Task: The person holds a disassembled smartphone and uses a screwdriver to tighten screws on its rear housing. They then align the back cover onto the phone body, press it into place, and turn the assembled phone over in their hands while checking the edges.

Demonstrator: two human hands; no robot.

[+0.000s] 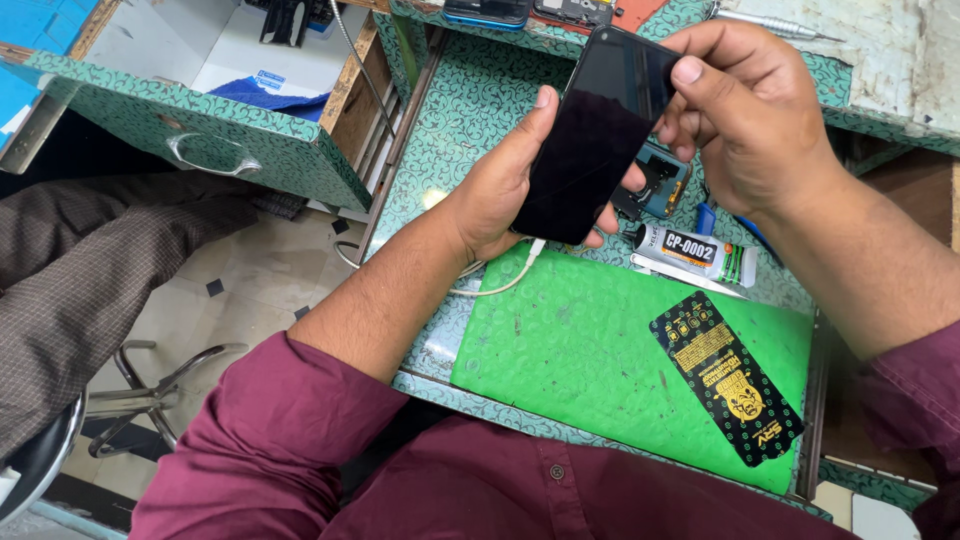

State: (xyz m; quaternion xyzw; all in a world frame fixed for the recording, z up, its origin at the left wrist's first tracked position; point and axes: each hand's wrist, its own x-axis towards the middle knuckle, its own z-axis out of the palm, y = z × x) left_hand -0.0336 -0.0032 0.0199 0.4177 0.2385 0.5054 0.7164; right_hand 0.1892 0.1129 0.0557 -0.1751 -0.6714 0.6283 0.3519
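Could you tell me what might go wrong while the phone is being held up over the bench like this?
The smartphone is held clear of the green mat, gripped only at its edges by the left hand and right hand; a slip could drop it. The white cable trailing below the left hand might snag. The glue tube and the opened phone part lie just beneath and could be knocked.

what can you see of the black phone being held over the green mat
The slim black glass-fronted smartphone is a flat slab with rounded corners, its screen dark and glossy. It is tilted, top end up and to the right, above the patterned bench. The left hand cradles its lower half, thumb along the left edge, while the right hand pinches its top right corner. A white cable runs from beneath its bottom end.
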